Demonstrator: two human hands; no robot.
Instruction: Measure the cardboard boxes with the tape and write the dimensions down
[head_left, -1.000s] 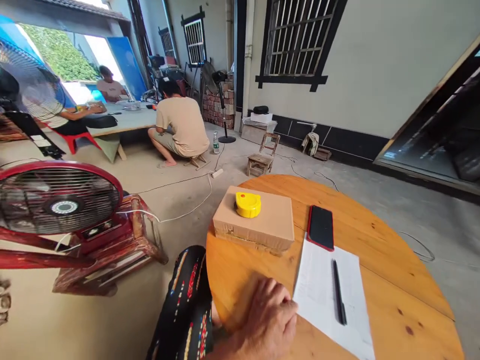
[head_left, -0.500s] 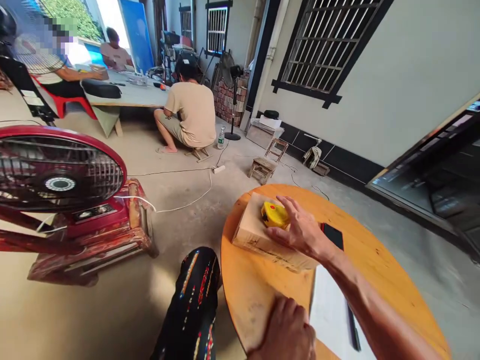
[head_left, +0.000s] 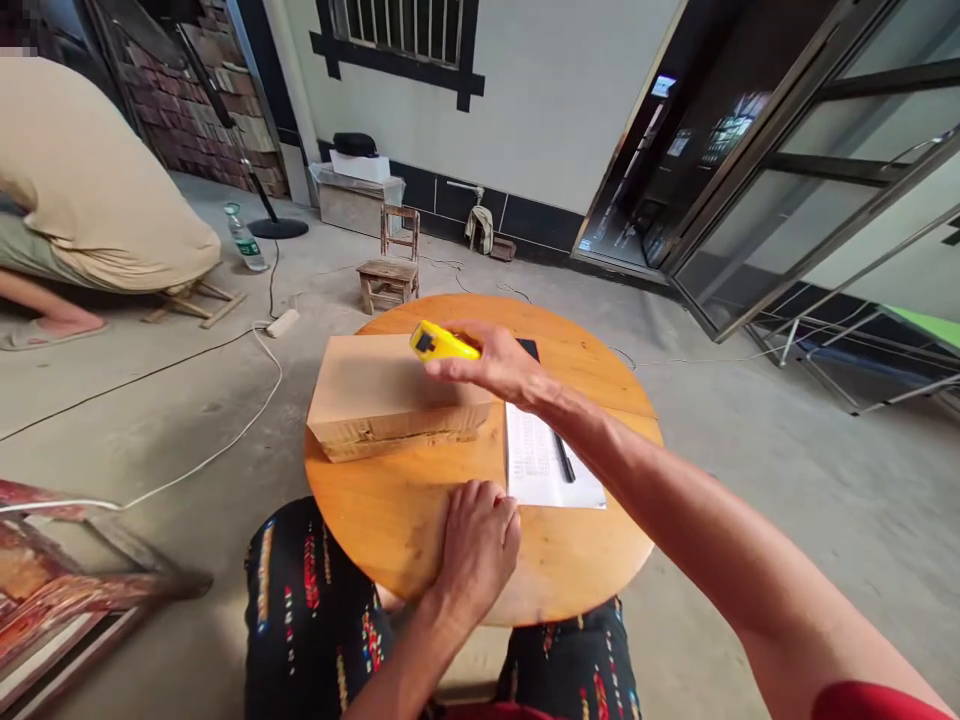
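Note:
My right hand (head_left: 495, 362) grips a yellow tape measure (head_left: 444, 343) between thumb and fingers, raised above the right part of a cardboard box (head_left: 375, 385). The box lies flat on a round wooden table (head_left: 420, 500). My left hand (head_left: 480, 535) rests on the table in front of the box, its fingers curled in with nothing seen in them. Beside the box lies a printed sheet of paper (head_left: 531, 470) with a black pen (head_left: 564, 457) on it. A dark phone-like object (head_left: 529, 348) is partly hidden behind my right hand.
A small wooden chair (head_left: 390, 268) stands beyond the table. At the left, a person (head_left: 97, 180) sits on a low stool near a water bottle (head_left: 244, 240). A white cable (head_left: 225, 450) crosses the floor, and a glass door (head_left: 795, 200) stands at the right.
The view has swung right. My right hand has picked the tape measure up off the box and tilted it. My left hand still rests, curled, on the table.

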